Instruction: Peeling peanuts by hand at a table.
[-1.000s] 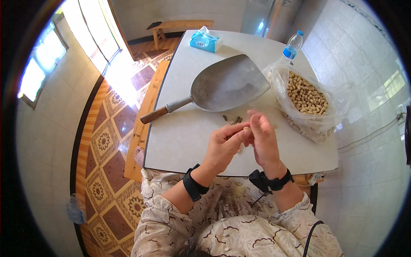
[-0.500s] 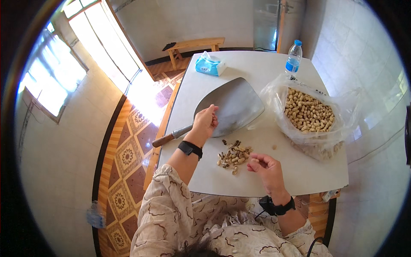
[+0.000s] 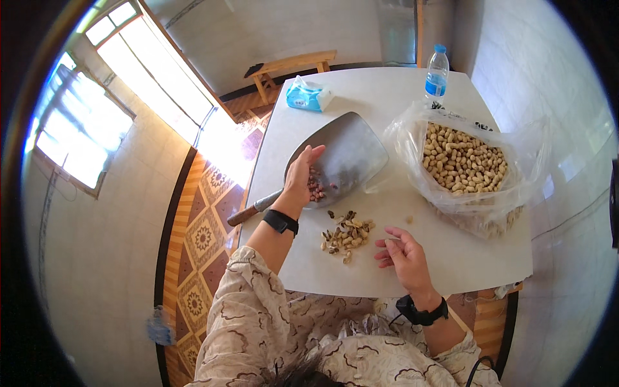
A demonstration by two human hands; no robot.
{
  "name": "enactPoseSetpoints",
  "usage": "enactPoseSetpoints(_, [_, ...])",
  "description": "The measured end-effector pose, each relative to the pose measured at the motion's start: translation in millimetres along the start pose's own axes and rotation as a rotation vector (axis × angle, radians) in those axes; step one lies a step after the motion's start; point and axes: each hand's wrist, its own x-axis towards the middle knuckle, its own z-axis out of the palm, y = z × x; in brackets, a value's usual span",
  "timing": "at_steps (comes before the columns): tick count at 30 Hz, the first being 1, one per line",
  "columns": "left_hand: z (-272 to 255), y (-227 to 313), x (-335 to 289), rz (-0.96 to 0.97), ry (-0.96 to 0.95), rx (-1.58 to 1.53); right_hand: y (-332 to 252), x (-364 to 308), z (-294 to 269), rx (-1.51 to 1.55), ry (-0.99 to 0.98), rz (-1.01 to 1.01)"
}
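My left hand [image 3: 300,175] is over the near left part of a grey metal scoop pan [image 3: 351,145] with a wooden handle [image 3: 242,216]. Its fingers are stretched out and hold nothing that I can see. Reddish shelled peanuts [image 3: 316,189] lie in the pan beside the palm. My right hand [image 3: 406,261] hovers over the table just right of a small heap of broken peanut shells [image 3: 348,233]. Its fingers are spread, with the thumb near them; nothing shows plainly between them.
A clear plastic bag [image 3: 403,138] full of unshelled peanuts [image 3: 461,161] stands on the right of the white table [image 3: 451,267]. Behind it is a blue-capped water bottle [image 3: 436,74]. A blue tissue pack [image 3: 308,95] lies at the far left, with a wooden bench [image 3: 293,63] beyond.
My left hand has opened from a closed shape over the pan, and reddish peanuts now show beside it. My right hand's fingers have loosened from a pinch and spread. The view has shifted slightly.
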Motion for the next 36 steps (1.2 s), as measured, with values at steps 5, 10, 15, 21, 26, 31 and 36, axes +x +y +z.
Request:
enactPoseSetpoints(5, [27,10,-40,0.258,0.075,0.239,-12,1,10,0.148,-0.016,0.022])
enactPoseSetpoints(10, [63,20,-135,0.123,-0.438,0.25,-14,4,15,0.564,-0.235,-0.012])
enactPoseSetpoints(15, [55,2,-171,0.026,-0.652,0.123,-20,-7,40,0.607,-0.306,-0.014])
enactPoseSetpoints(21, [40,-17,-180,0.104,-0.619,-0.043,-22,-16,56,0.519,-0.287,-0.077])
enactPoseSetpoints(26, [30,-27,-179,0.188,-0.56,-0.138,-20,-18,70,0.262,-0.293,-0.223])
enactPoseSetpoints(31, [28,-30,-180,0.162,-0.343,-0.122,-11,-8,91,0.005,-0.098,-0.304])
enactPoseSetpoints(36, [24,-28,-185,0.206,-0.129,-0.192,0,-5,111,-0.346,0.083,-0.468])
